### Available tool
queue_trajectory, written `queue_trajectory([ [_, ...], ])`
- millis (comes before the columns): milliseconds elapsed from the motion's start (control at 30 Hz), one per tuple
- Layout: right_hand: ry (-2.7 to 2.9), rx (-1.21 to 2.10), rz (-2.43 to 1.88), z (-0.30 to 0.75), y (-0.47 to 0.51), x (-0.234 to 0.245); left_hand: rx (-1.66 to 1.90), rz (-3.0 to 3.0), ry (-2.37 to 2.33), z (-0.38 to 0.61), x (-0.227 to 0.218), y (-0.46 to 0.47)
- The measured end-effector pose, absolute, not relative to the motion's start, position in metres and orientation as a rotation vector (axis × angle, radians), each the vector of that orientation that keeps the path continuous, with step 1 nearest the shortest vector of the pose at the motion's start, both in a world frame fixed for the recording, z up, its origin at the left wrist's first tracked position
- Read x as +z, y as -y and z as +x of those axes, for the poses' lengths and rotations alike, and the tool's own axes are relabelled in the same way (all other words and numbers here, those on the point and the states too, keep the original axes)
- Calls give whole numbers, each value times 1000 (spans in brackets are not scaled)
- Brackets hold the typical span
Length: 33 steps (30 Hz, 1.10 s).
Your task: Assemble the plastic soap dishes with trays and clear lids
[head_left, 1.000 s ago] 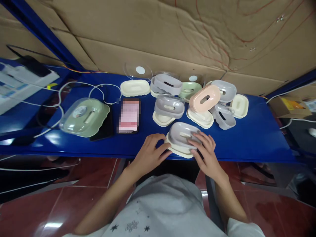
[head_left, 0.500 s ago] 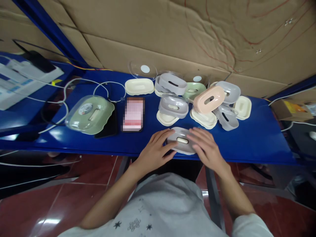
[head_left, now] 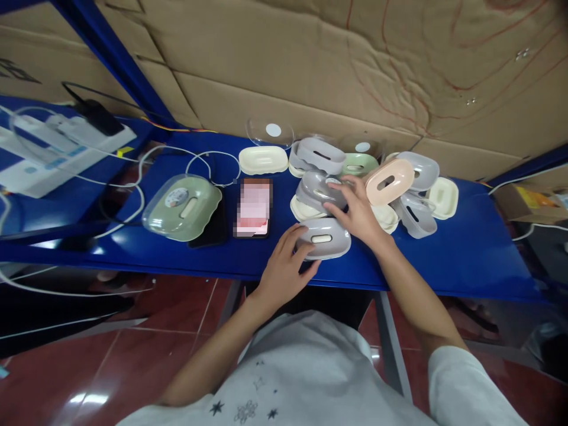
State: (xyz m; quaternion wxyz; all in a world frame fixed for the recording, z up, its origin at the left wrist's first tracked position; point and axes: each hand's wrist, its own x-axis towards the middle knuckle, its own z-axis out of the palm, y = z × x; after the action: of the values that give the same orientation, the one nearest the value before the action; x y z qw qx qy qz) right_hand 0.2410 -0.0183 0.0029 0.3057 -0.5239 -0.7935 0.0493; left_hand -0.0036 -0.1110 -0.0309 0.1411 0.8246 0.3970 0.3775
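A grey soap dish (head_left: 339, 244) with a cream insert in its slot lies at the table's front edge. My left hand (head_left: 286, 263) grips its left side, thumb and fingers at the rim. Behind it, my right hand (head_left: 357, 210) has thumb and fingers on the right side of a clear lid (head_left: 317, 184), which bears a pale sticker. Under that lid sits another grey dish, partly hidden, over a cream tray (head_left: 302, 208). Just right of my right hand rests a peach soap dish (head_left: 390, 182) on the pile.
Several grey, cream and green dish parts, including a grey dish (head_left: 319, 155), are heaped along the cardboard wall (head_left: 275, 77). To the left are a phone (head_left: 254, 207), a green lidded soap dish (head_left: 184, 210), white cables and a power strip (head_left: 75, 157).
My right hand has left the front grey dish and moved up to the clear lid behind it. My left hand stays on the front dish. The view has shifted slightly.
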Motion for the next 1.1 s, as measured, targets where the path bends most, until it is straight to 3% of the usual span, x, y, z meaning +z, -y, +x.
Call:
queue_trajectory([
  [200, 2137, 223, -1294, 243, 19, 8, 1046, 2364, -1060, -6, -30, 110],
  [433, 2060, 20, -1205, 242, 58, 35, 1001, 2182, -1062, -11, -29, 107],
  [700, 1945, 88, -1309, 260, 162, -17, 926, 2010, -919, -13, -38, 103],
  [1100, 2208, 36, -1212, 248, 177, -31, 796, 2115, -883, -16, -33, 105],
])
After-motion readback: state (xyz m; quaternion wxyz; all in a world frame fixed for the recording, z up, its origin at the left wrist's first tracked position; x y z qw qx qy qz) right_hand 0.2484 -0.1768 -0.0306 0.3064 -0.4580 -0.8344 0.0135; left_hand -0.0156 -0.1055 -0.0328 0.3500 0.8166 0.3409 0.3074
